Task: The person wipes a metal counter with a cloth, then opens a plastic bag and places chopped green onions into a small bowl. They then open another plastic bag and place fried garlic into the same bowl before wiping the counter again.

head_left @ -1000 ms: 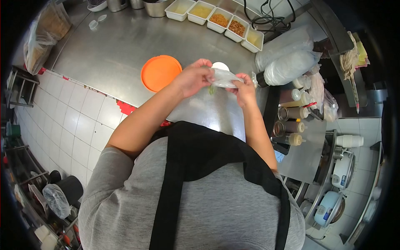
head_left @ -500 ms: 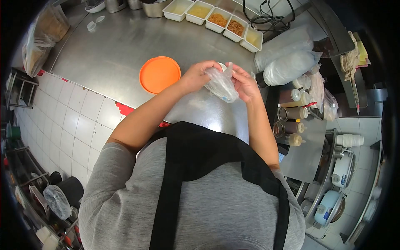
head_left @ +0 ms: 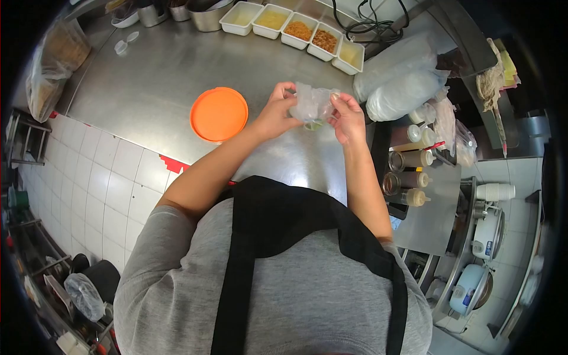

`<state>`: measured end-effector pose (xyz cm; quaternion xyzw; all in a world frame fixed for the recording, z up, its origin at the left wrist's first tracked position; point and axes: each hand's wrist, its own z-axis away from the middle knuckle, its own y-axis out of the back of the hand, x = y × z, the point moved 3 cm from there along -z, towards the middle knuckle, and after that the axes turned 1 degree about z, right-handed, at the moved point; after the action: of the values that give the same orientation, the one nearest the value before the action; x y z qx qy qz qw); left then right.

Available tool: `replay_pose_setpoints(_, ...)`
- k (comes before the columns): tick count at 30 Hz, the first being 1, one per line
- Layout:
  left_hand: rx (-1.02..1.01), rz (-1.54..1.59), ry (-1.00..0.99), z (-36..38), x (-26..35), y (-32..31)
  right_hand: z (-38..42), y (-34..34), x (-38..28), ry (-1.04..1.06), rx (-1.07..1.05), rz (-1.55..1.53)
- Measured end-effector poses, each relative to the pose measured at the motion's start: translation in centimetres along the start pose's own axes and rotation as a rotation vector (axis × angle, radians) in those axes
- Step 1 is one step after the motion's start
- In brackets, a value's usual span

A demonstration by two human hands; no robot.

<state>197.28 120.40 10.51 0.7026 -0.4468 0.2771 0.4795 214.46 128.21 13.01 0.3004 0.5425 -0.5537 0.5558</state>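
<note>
A clear, crinkled plastic bag (head_left: 313,105) is held up between both hands above the steel counter. My left hand (head_left: 278,112) grips its left side, with fingers and thumb pressed on the plastic. My right hand (head_left: 348,118) pinches its right edge between thumb and fingers. Something small and green (head_left: 313,125) shows at the bag's lower end; what it is cannot be made out. To the left of the hands, an orange round lid or plate (head_left: 219,115) lies flat on the counter.
Several white food trays (head_left: 296,31) line the counter's (head_left: 148,77) back edge. Large plastic bags (head_left: 402,94) and sauce bottles (head_left: 411,180) stand at the right. A metal pot (head_left: 208,18) is at the back, and another filled bag (head_left: 56,65) at the far left.
The bag now hangs more upright and spread between both hands, where before it sagged toward the body. A green patch shows at its bottom. The whole view has shifted slightly.
</note>
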Motion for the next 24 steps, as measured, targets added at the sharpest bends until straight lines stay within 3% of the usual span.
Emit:
replay_pose_setpoints(2,-0.078,-0.04,-0.045,-0.2,-2.3,-0.5,-0.4,0.9,-0.1,0.102,0.058,0.02)
replay_pose_setpoints(4,-0.154,0.135,0.075,-0.1,-3.0,-0.7,-0.9,2.1,-0.8,0.217,0.102,0.034)
replay_pose_setpoints(8,-0.111,0.337,0.153,-0.4,-0.2,-0.7,-0.9,2.3,-1.1,0.184,0.084,0.006)
replay_pose_setpoints(11,-0.184,0.208,0.272,-1.5,-1.0,-1.5,-0.4,1.7,-1.2,0.183,0.024,-0.044)
replay_pose_setpoints(14,-0.098,0.738,0.528,-1.7,-3.1,-3.4,-0.1,2.0,-1.0,0.09,-0.107,-0.211)
replay_pose_setpoints(17,0.059,0.517,0.019,-2.1,-2.9,-3.9,0.4,3.0,1.0,-0.139,-0.208,-0.37)
replay_pose_setpoints(19,0.025,0.644,0.165,-1.5,-2.0,-3.9,1.0,2.3,2.3,-0.239,-0.285,-0.434)
replay_pose_setpoints(20,0.008,0.706,0.239,-1.4,-1.4,-3.6,1.1,2.2,2.5,-0.16,-0.293,-0.393)
replay_pose_setpoints(23,-0.369,0.873,0.306,-1.7,-1.0,-2.5,0.3,2.6,2.5,-0.023,-0.236,-0.282)
replay_pose_setpoints(24,-0.417,1.167,0.4,-1.6,-1.5,-2.2,0.2,2.7,2.4,-0.023,-0.25,-0.283)
